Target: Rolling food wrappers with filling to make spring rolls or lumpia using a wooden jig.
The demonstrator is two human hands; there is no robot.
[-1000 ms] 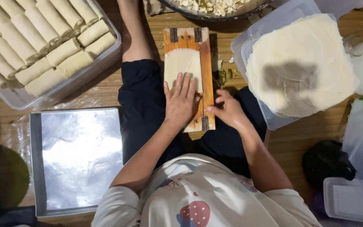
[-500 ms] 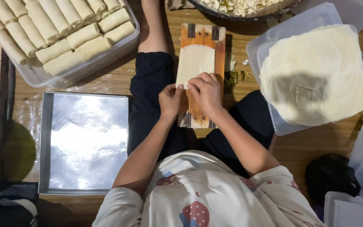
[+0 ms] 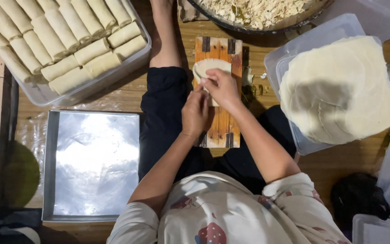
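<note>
Head view: both hands work on a pale wrapper [image 3: 206, 68] lying on a wooden board [image 3: 219, 126] over the person's lap. Right hand [image 3: 222, 87] fingers pinched on wrapper's edge, folding it. Left hand [image 3: 196, 112] curled, fingertips touching wrapper. Tray of rolls [image 3: 59, 40] upper left, metal tray [image 3: 50, 158] left, wrapper stack [image 3: 339, 90] right.
</note>
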